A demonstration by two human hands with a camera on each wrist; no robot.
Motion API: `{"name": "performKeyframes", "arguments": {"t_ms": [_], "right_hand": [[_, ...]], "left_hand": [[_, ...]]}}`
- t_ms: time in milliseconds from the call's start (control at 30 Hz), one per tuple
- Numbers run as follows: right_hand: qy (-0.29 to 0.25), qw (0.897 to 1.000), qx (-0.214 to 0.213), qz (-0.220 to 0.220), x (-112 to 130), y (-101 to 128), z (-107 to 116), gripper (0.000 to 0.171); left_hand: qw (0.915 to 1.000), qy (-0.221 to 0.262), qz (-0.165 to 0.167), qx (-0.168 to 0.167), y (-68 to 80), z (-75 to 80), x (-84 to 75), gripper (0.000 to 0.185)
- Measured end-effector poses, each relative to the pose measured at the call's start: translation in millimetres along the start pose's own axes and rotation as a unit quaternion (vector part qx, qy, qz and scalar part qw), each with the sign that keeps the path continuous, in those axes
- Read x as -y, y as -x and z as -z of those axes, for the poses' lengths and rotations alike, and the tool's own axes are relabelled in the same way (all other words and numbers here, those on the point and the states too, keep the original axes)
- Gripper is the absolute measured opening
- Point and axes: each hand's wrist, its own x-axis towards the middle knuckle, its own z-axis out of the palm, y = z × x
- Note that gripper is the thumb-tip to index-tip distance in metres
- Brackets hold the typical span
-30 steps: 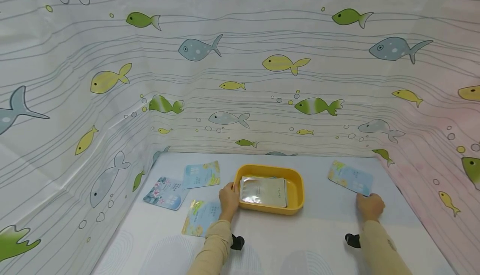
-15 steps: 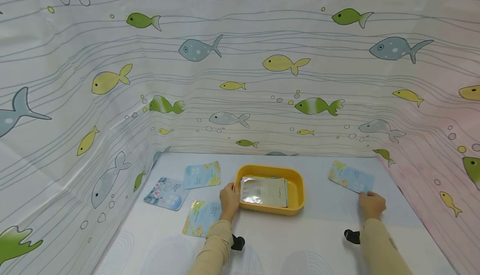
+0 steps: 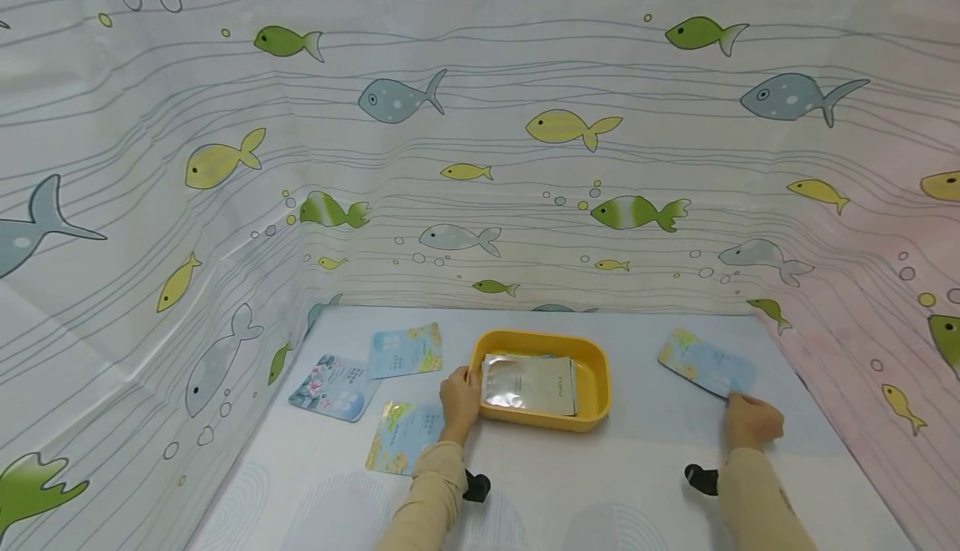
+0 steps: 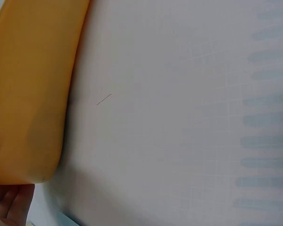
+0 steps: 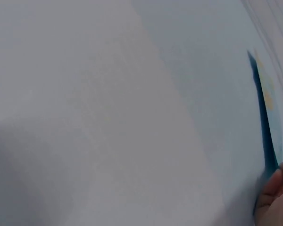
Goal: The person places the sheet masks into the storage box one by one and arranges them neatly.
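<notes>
My left hand grips the left end of a yellow plastic tray, thumb at the rim. Its fingers show against the tray's end wall in the left wrist view. Inside the tray lie flat silvery and pale sachets. At the right, my right hand pinches the near corner of a flat blue sachet with yellow flowers. In the right wrist view, finger and thumb hold this sachet, its edge tilted up over a dark shadow.
Three similar sachets lie left of the tray: a blue one at the back, a pink-flowered one at far left, and another blue one partly behind my left forearm. Fish-print sheeting walls the white table on three sides.
My right hand has shifted a little right and nearer, and the sachet's near edge has come up off the table with it. My left hand and the tray have stayed in place.
</notes>
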Motion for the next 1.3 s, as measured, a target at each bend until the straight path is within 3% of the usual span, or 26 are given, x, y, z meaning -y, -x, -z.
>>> {"name": "performKeyframes", "arguments": {"t_ms": [200, 400, 733, 933, 1100, 1300], "right_hand": [[0.008, 1.0, 0.008, -0.007, -1.4, 2.2, 4.5, 0.03], [0.022, 1.0, 0.012, 0.008, -5.1, 1.9, 6.8, 0.037], [0.057, 0.996, 0.046, -0.043, -3.9, 0.5, 13.1, 0.042], [-0.003, 0.991, 0.099, -0.091, -4.0, -1.7, 16.4, 0.032], [-0.033, 0.986, 0.119, -0.115, -6.0, -2.9, 19.4, 0.029], [-0.059, 0.982, 0.137, -0.115, -7.3, 2.1, 23.5, 0.048]], "left_hand": [[1.0, 0.005, -0.003, -0.004, 0.3, 0.4, -1.3, 0.012], [0.9998, 0.003, -0.014, -0.012, 0.3, 0.6, -2.1, 0.013], [0.9999, 0.01, 0.008, 0.001, 1.1, 1.0, -2.2, 0.014], [0.9999, 0.009, 0.009, 0.005, 0.1, 0.7, -0.1, 0.014], [0.9999, 0.011, 0.007, 0.006, -0.8, -0.2, 1.1, 0.014], [0.9999, 0.008, 0.009, 0.008, -0.5, -1.5, 1.2, 0.014]]}}
